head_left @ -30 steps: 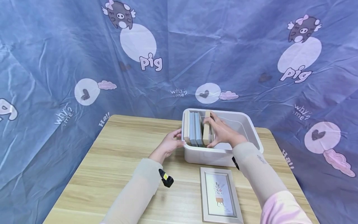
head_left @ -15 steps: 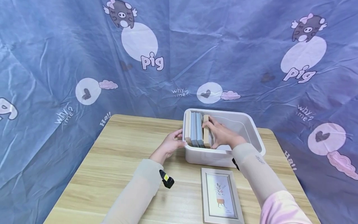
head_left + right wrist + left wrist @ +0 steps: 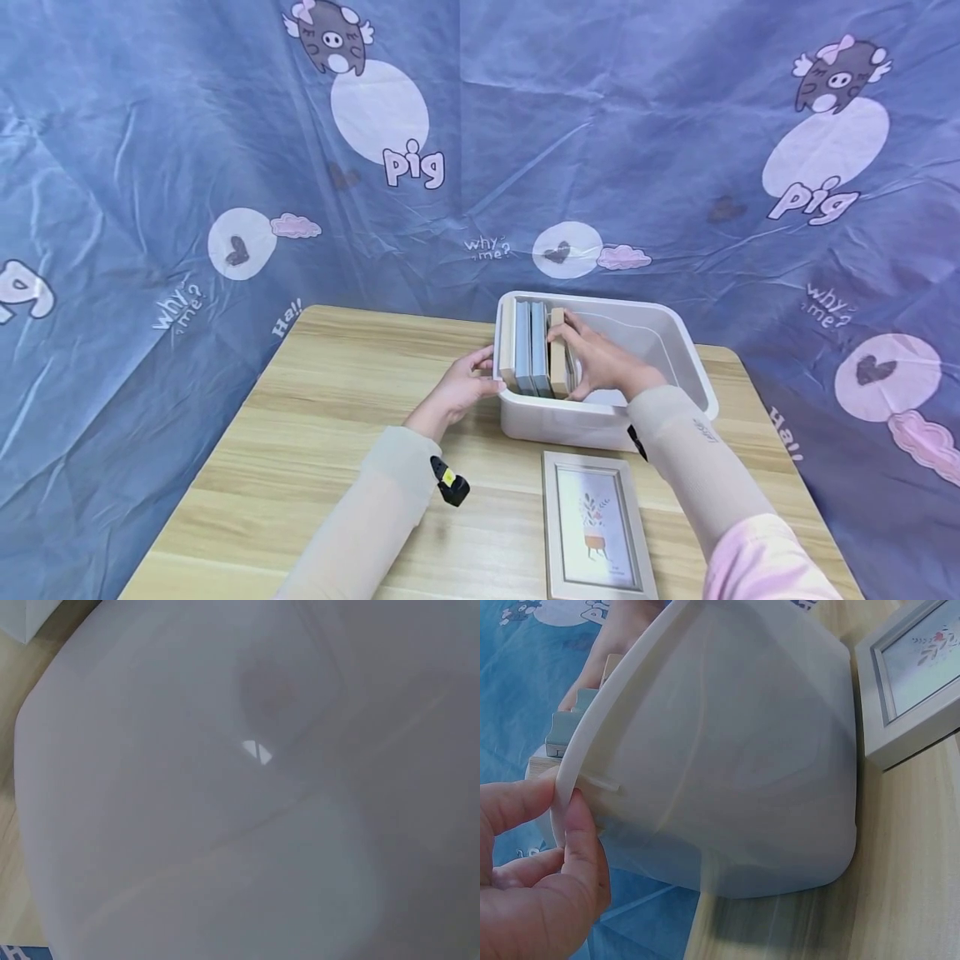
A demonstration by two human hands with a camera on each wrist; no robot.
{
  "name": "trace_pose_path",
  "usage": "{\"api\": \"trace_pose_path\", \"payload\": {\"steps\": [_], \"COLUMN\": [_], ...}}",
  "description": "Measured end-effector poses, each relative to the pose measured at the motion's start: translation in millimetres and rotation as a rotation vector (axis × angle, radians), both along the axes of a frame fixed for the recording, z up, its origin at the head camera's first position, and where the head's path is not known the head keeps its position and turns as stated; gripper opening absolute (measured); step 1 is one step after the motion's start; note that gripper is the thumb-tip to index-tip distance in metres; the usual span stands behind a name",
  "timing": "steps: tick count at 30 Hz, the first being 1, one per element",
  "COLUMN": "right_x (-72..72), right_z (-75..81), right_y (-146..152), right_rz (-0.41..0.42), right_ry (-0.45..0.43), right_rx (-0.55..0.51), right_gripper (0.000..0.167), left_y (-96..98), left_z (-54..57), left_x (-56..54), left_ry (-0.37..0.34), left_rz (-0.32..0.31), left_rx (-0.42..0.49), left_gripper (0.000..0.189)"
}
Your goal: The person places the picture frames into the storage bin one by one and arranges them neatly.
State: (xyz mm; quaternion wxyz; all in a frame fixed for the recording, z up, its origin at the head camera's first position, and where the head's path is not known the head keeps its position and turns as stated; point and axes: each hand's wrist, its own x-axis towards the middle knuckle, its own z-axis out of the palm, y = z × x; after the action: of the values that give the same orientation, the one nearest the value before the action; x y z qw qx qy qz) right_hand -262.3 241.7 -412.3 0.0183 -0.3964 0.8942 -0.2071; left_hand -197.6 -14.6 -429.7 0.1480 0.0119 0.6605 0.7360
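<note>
A white plastic bin (image 3: 570, 425) stands near the back of the table, and my left hand (image 3: 457, 390) pinches its left rim between thumb and fingers. The left wrist view shows that pinch closely, thumb (image 3: 525, 801) on one side of the rim. Inside the bin my right hand (image 3: 606, 360) holds a tan picture frame (image 3: 558, 358) on edge, fingers at its far side and thumb at its near side. Left of it stand two upright blue frames (image 3: 539, 350) and a cream frame (image 3: 507, 350) against the bin's wall. The right wrist view shows only the bin wall (image 3: 165, 787), with the hand hidden.
A silver-white picture frame (image 3: 555, 533) with a potted-plant print lies flat on the wooden table (image 3: 315, 467), in front of the bin. Behind the table hangs a blue cloth (image 3: 405, 250) printed with pigs.
The tan frame has come down lower into the bin and closer to the blue frames, with my right hand still on it. My left hand stays on the rim.
</note>
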Motion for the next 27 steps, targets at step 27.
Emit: {"api": "trace_pose_path", "payload": {"steps": [27], "right_x": [1.1], "right_z": [-9.8], "right_y": [5.1], "right_rz": [0.004], "right_ry": [-0.081], "right_rx": [-0.097], "right_gripper": [0.098], "left_y": [-1.8], "left_z": [2.3], "left_x": [0.7], "left_ry": [-0.007], "left_rz": [-0.008], "left_rx": [-0.003], "left_gripper": [0.071]}}
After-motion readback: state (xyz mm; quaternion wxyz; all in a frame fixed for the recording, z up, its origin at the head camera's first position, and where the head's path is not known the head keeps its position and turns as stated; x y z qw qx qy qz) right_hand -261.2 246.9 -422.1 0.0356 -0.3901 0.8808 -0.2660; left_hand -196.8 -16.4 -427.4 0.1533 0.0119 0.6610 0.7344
